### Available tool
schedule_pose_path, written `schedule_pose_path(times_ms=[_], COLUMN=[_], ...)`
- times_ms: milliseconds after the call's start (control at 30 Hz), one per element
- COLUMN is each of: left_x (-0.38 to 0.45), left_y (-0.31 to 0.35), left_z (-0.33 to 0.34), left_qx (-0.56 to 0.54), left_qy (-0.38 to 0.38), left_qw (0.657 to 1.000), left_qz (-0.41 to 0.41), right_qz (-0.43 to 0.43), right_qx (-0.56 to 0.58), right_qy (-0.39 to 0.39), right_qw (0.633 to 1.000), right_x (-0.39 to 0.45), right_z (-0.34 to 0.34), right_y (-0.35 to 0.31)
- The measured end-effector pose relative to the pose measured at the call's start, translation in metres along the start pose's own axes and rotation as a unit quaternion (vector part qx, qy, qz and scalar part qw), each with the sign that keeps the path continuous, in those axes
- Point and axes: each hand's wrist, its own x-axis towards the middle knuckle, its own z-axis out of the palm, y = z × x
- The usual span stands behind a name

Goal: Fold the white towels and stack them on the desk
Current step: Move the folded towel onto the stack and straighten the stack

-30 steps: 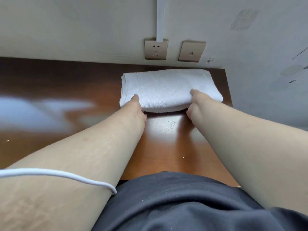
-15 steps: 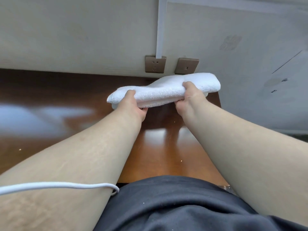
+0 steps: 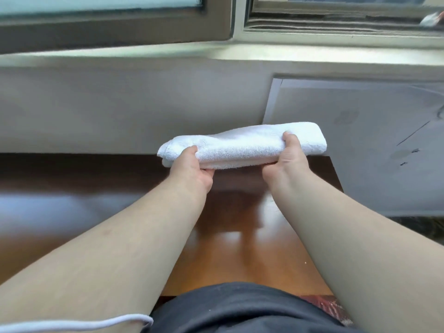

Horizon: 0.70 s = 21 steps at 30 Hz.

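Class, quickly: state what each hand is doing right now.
Left hand: grips the folded white towel near its left end.
Right hand: grips the same towel nearer its right end.

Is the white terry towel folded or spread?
Folded: the white terry towel is a compact layered bundle, gripped by the left hand and right hand above the desk.

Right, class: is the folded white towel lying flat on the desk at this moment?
No: the left hand and the right hand grip the folded towel along its near edge, holding it above the desk.
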Motion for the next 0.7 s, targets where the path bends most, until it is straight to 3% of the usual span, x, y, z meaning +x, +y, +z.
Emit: schedule_pose_path(times_ms=[300, 467, 700], left_x=[-0.041, -0.085, -0.148], left_y=[0.089, 0.101, 0.105], left_z=[-0.029, -0.039, -0.081], left_qx=[-0.009, -0.058, -0.136], left_qy=[-0.001, 0.011, 0.065], left_qw=[0.998, 0.992, 0.974], left_qz=[0.063, 0.111, 0.168], right_qz=[0.029, 0.057, 0.094], right_qx=[-0.001, 0.012, -0.067], right_qy=[-0.044, -0.115, -0.188], right_qw=[0.999, 0.992, 0.975], right_x=[-0.071, -0.103, -0.15], right_z=[0.055, 0.059, 0.054], right_y=[0.038, 0.029, 0.041])
